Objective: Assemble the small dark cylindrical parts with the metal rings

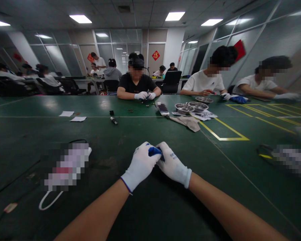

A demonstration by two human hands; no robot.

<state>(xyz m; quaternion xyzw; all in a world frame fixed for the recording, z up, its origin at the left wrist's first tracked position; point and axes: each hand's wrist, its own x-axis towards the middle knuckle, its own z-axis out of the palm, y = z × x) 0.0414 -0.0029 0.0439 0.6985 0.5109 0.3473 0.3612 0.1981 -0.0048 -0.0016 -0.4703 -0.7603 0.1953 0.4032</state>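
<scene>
Our gloved fingers (150,157) close together around a small blue object (155,151), pinched between our left hand (141,165) and right hand (174,164) just above the green table (150,207), with steel bowls (190,107) well beyond.

Dim room under bright ceiling panels (175,15), faint glare on the green surface (52,104), edges bowed, perhaps blurred.

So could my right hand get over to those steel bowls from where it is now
Probably not without leaning. The right hand is pressed against the left hand around a small blue object, and the steel bowls sit far across the green table. Nothing blocks the way.
</scene>
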